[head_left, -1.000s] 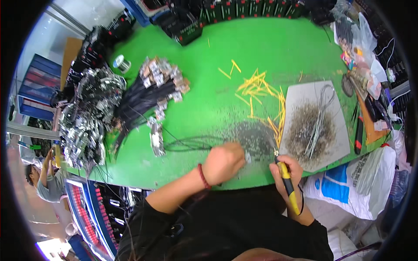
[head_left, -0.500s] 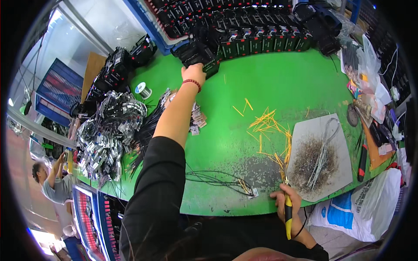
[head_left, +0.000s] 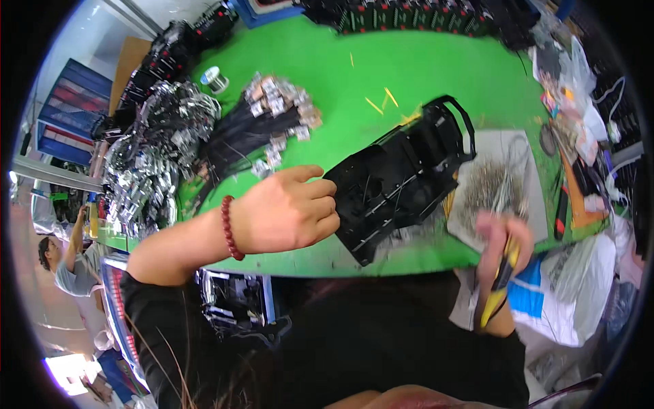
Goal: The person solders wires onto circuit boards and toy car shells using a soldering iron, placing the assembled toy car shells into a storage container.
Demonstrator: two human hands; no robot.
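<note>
Spool (head_left: 214, 80), grey board (head_left: 490, 144), black housing (head_left: 402, 178) partly blocking yellow strips (head_left: 411, 117)

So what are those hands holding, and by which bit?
The left hand holds the black case by its left end; the right hand holds the yellow-and-black tool by its handle.

The black housing (head_left: 402, 180) is showing smooth, faintly glossy plastic. The silvery bundle (head_left: 146, 150) is glinting like metal foil. The grey board (head_left: 487, 145) is looking rough and gritty. The black sleeve (head_left: 153, 313) is presenting as matt cloth.
</note>
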